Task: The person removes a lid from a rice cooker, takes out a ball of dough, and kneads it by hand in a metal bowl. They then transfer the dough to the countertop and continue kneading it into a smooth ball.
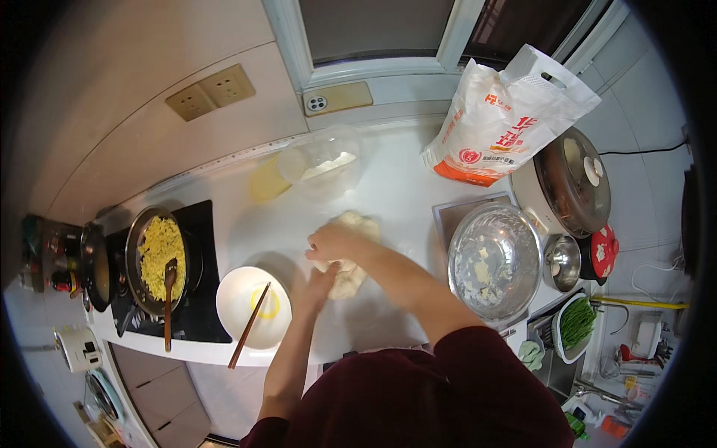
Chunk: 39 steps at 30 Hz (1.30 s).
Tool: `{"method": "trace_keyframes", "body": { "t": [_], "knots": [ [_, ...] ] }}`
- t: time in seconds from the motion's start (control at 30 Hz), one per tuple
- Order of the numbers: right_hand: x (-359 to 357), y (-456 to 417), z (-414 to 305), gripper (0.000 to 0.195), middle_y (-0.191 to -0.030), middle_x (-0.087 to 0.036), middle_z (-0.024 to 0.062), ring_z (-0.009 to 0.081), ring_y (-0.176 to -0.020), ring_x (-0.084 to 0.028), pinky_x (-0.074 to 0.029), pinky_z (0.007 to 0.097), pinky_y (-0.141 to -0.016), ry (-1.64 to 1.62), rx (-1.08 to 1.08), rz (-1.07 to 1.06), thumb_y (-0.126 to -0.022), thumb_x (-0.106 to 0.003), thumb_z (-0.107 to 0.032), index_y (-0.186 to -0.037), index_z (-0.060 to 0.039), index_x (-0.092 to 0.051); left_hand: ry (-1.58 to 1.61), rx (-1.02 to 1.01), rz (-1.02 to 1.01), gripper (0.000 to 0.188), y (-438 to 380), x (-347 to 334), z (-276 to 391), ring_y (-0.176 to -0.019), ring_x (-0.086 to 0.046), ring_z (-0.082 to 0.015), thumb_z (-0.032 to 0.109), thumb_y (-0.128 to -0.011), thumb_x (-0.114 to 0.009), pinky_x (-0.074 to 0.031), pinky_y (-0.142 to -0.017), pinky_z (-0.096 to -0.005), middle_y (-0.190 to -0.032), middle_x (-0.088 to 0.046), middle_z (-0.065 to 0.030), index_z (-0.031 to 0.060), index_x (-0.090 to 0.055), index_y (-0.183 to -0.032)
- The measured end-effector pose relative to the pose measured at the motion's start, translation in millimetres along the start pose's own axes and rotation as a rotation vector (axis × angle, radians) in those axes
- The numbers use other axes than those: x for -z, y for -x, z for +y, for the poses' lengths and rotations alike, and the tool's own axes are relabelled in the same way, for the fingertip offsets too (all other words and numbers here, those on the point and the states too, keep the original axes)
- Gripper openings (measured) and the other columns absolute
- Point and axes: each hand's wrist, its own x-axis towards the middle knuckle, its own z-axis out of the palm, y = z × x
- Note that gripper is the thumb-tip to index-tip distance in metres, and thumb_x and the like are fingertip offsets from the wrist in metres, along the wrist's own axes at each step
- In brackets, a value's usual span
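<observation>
A lump of pale dough (348, 280) lies on the white countertop in front of me. My right hand (335, 242) rests over its left part, fingers curled against it. Just below, my left hand (322, 287) touches the dough's lower left edge with the thumb. Left of my hands, a white bowl (235, 302) holds a little yellow liquid, and a pair of wooden chopsticks (248, 330) leans across its rim. To the right stands a large metal bowl (456, 263) with flour and dough scraps inside. Behind the dough is a clear plastic container (347, 185) of white flour.
At left, a pan (134, 280) of scrambled egg with a wooden spatula (168, 313) sits on the black stove (210, 313). A flour bag (487, 123) and a lidded electric cooker (524, 173) stand at back right. Beyond the metal bowl, green vegetables (577, 322) fill a basket by the sink.
</observation>
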Motion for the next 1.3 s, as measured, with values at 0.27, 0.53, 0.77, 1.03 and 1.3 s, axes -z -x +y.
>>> {"method": "trace_keyframes", "body": {
  "t": [0.27, 0.53, 0.77, 1.03, 1.3],
  "knots": [
    [-62, 47, 22, 0.042, -0.122, -0.054, 0.0148, 0.0352, -0.118, -0.045, -0.027, 0.0452, -0.107, 0.209, 0.264, 0.287, -0.079, -0.058, -0.043, -0.1, -0.0062, -0.065, 0.969, 0.011, -0.521, 0.045, 31, -22, -93, -0.124, -0.043, -0.0196, 0.023, -0.093, -0.048, -0.034, -0.105, -0.0378, -0.128, -0.05, -0.0046, 0.0092, -0.037, -0.134],
    [-22, 35, 41, 0.042, -0.12, -0.055, 0.0165, 0.0364, -0.12, -0.045, -0.037, 0.046, -0.099, -0.591, -0.2, 0.29, -0.09, -0.046, -0.041, -0.108, -0.0056, -0.061, -0.92, -0.299, 0.099, 0.087, 81, -5, -42, -0.106, -0.057, -0.0346, 0.028, -0.085, -0.061, -0.045, -0.091, -0.0382, -0.12, -0.052, -0.026, -0.0012, -0.004, -0.145],
    [-31, 25, 49, 0.06, -0.106, -0.059, 0.0254, 0.0367, -0.109, -0.053, -0.041, 0.0442, -0.092, -0.42, -0.571, 0.313, -0.094, -0.03, -0.051, -0.107, -0.002, -0.063, 0.02, 0.075, -0.126, 0.06, 67, 7, -64, -0.102, -0.06, -0.0295, 0.022, -0.085, -0.061, -0.05, -0.082, -0.0371, -0.114, -0.055, -0.0228, 0.0012, -0.033, -0.133],
    [-11, 87, -34, 0.062, -0.102, -0.059, 0.026, 0.0382, -0.097, -0.056, -0.042, 0.044, -0.09, -0.171, -0.123, 0.219, -0.095, -0.03, -0.047, -0.083, 0.0012, -0.068, -1.387, -0.124, -0.038, 0.054, 101, 11, 6, -0.103, -0.056, -0.035, 0.024, -0.083, -0.063, -0.046, -0.089, -0.0413, -0.122, -0.05, -0.0203, 0.007, -0.043, -0.13],
    [-54, 119, -69, 0.055, -0.108, -0.06, 0.0189, 0.0345, -0.104, -0.054, -0.039, 0.0469, -0.092, -0.152, -0.388, 0.424, -0.092, -0.038, -0.047, -0.094, 0.0018, -0.065, -1.047, -0.652, -0.189, 0.072, 58, 8, -52, -0.126, -0.031, -0.0424, 0.027, -0.079, -0.063, -0.025, -0.106, -0.0507, -0.137, -0.033, -0.0261, -0.001, -0.031, -0.137]
  ]
}}
